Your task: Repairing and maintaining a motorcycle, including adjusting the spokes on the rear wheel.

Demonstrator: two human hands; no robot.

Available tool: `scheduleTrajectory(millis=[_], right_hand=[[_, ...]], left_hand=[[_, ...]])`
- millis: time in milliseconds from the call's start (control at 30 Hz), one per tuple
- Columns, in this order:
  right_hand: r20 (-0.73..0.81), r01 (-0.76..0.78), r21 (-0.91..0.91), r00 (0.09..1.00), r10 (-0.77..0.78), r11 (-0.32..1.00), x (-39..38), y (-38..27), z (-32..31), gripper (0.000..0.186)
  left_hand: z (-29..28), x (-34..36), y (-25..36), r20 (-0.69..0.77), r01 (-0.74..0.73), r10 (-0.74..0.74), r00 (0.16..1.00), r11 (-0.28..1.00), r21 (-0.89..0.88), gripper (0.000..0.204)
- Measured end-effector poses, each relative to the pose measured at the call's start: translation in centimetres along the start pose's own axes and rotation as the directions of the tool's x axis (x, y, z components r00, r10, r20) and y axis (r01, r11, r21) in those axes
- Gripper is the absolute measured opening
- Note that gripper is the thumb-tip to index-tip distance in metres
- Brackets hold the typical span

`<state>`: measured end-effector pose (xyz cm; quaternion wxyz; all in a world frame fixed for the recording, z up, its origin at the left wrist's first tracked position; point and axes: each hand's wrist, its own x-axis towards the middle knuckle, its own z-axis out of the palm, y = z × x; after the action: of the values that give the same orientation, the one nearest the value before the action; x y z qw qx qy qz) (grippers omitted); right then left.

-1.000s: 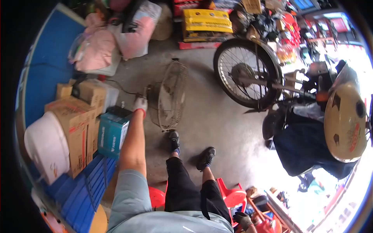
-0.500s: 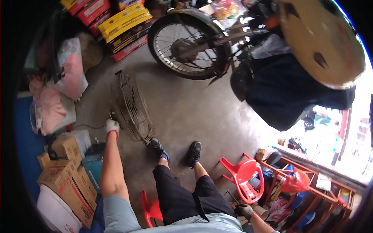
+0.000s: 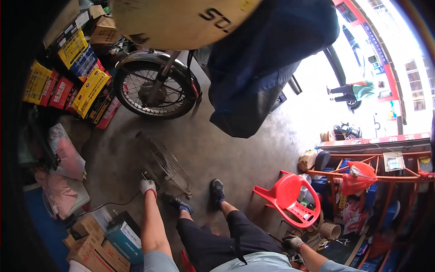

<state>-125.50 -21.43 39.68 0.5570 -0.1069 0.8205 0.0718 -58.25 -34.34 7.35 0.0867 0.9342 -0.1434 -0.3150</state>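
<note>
My left hand, in a white glove with a red cuff, is closed at the back of a wire-caged fan. The fan stands edge-on by my left shoe, its cage worn and slightly blurred. A dark cord runs from near this hand toward the boxes at the left. My right hand, in a greyish glove, is low at the right, beside small tools and parts. Its fingers are too small and dark to show whether they hold anything. A red plastic chair stands just beyond it.
A motorcycle wheel and a dark blue cover are ahead. Stacked yellow and red boxes stand far left; cardboard boxes are near left. An orange metal rack lines the right. A person stands outside.
The view has swung right, bringing the doorway and a person outside into sight. My left hand stays at the fan, which has tilted a little. My right hand remains low at the right.
</note>
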Motion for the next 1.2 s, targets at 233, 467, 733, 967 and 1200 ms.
scheduleTrajectory(millis=[233, 467, 733, 967, 1200], right_hand=[[0.261, 0.435, -0.367, 0.897, -0.358, 0.822, 3.0, 1.4, -2.8, 0.027], [0.088, 0.010, 0.161, 0.996, -0.024, 0.987, 3.1, -0.5, -3.9, 0.032], [0.119, 0.048, 0.049, 0.991, -0.053, 0.998, 3.1, -5.7, -2.1, 0.034], [0.143, 0.258, -0.249, 0.963, -0.228, 0.933, -2.7, -10.6, 6.0, 0.036], [0.027, 0.153, -0.313, 0.988, -0.152, 0.937, -6.0, -9.5, 10.2, 0.028]], left_hand=[[7.5, -3.7, 1.9, 0.040, -0.145, 0.148, 0.988, 0.987, -0.074, 0.032], [10.0, -7.0, -0.3, 0.074, 0.005, -0.006, 0.997, 1.000, 0.011, 0.025], [8.5, -5.9, -4.3, 0.123, -0.233, 0.210, 0.970, 0.948, 0.216, 0.026], [9.4, -6.8, -3.1, 0.188, -0.138, 0.121, 0.975, 0.987, 0.081, 0.027], [7.3, -6.7, -3.1, 0.288, -0.102, 0.115, 0.951, 0.993, -0.060, 0.029]])
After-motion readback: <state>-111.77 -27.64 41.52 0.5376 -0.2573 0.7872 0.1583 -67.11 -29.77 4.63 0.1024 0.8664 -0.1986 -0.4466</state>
